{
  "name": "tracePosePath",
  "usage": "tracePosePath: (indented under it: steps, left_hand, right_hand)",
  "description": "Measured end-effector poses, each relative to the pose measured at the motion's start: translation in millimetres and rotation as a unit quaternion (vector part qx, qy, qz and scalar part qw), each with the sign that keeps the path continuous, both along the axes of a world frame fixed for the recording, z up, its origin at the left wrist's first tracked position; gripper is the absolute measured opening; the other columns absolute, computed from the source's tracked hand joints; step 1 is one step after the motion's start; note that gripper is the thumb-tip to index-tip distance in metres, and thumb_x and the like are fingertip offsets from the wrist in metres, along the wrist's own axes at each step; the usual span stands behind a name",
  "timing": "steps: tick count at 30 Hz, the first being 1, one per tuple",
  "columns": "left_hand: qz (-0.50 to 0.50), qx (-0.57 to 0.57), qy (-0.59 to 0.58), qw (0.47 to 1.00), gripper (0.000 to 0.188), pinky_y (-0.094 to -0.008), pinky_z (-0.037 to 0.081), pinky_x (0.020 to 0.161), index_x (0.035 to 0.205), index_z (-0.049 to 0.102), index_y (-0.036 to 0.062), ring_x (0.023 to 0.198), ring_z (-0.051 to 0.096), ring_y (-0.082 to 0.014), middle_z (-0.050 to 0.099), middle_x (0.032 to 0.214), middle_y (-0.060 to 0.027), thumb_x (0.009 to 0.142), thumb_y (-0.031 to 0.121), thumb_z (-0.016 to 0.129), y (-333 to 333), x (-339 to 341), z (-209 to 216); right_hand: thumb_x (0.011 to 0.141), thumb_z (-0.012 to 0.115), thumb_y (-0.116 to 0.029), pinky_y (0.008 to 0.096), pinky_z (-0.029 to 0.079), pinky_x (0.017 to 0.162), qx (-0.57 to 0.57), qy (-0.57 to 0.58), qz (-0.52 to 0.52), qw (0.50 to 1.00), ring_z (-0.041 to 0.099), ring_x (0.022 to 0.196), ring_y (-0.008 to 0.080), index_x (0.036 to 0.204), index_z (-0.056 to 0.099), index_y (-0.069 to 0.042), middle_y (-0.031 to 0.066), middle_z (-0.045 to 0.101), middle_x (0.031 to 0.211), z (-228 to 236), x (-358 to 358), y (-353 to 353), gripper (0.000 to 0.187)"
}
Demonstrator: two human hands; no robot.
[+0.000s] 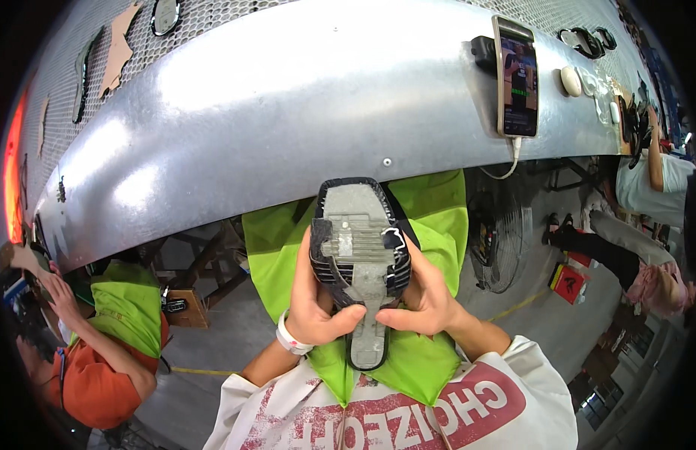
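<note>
Between my two hands is a sandal, its underside facing up, with a grey insole board and black upper pieces folded in over it. The square toe points away toward the metal bench and the narrow heel points at me. My left hand wraps its left edge, thumb laid on the narrow waist. My right hand holds the right edge the same way, its thumb close to the other one. The fingers of both hands are partly hidden beneath the sandal. It is held over the lime-green apron on my lap.
A shiny metal bench edge curves ahead, with a mesh conveyor beyond carrying shoe pieces. A phone with a white cable stands at its right. A fan is below right. Co-workers sit to the left and right.
</note>
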State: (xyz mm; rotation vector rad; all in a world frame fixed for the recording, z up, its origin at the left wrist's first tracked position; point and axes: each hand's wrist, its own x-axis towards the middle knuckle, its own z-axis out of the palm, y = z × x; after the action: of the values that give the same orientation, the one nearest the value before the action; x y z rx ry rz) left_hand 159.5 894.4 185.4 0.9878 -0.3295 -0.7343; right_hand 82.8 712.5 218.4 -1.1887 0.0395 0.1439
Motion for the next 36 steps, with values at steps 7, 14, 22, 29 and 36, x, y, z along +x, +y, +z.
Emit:
tracePosePath:
  steps: [7,14,22,29,36]
  left_hand:
    - [-0.015,-0.034,-0.079,0.996,0.118,-0.0397,0.026,0.114,0.152,-0.003,-0.0055,0.139,0.032,-0.0268,0.025,0.153,-0.018,0.072,0.012,0.082,4.8,3.2,-8.2]
    - [-0.321,-0.019,0.102,0.941,0.096,-0.0371,0.038,0.107,0.143,0.04,0.0,0.125,0.049,-0.0203,0.053,0.136,-0.0103,0.063,0.014,0.092,24.5,31.9,-49.9]
    - [-0.253,0.017,0.08,0.964,0.092,-0.0356,0.044,0.1,0.135,0.047,0.0005,0.116,0.053,-0.0195,0.058,0.125,-0.0066,0.057,0.013,0.094,5.7,56.2,-6.2]
    - [0.135,0.082,-0.17,0.973,0.089,-0.0343,0.052,0.085,0.129,0.045,-0.0056,0.103,0.06,-0.0223,0.057,0.12,-0.0155,0.064,0.032,0.093,-8.9,65.3,42.3]
    - [0.031,0.287,-0.324,0.901,0.067,-0.0303,0.055,0.068,0.107,0.062,-0.0021,0.072,0.07,-0.0196,0.071,0.084,-0.0124,0.059,0.035,0.091,-12.8,80.4,90.4]
  right_hand:
    - [0.081,0.073,-0.01,0.0372,0.023,0.114,0.034,0.013,-0.045,0.998,0.036,0.137,0.0257,0.146,0.02,0.007,0.0172,0.035,0.146,18.0,11.3,0.2,0.086]
    - [0.083,0.071,-0.016,0.0387,0.028,0.112,-0.134,-0.026,-0.05,0.989,0.041,0.13,0.0257,0.142,0.029,0.01,0.0173,0.044,0.137,25.1,19.6,-6.8,0.077]
    - [0.095,0.058,-0.033,0.0451,0.031,0.108,-0.372,-0.15,-0.011,0.916,0.041,0.126,0.0433,0.144,0.028,0.01,0.0279,0.041,0.138,50.6,44.3,-33.1,0.072]
    - [0.082,0.071,-0.039,0.0401,0.048,0.079,-0.48,-0.094,-0.131,0.863,0.056,0.093,0.0383,0.13,0.042,0.011,0.0233,0.051,0.103,77.6,41.0,7.0,0.075]
    - [0.085,0.066,-0.026,0.0411,0.046,0.075,-0.375,-0.024,-0.157,0.913,0.055,0.083,0.0383,0.117,0.05,0.006,0.0221,0.052,0.094,60.3,55.7,-3.1,0.049]
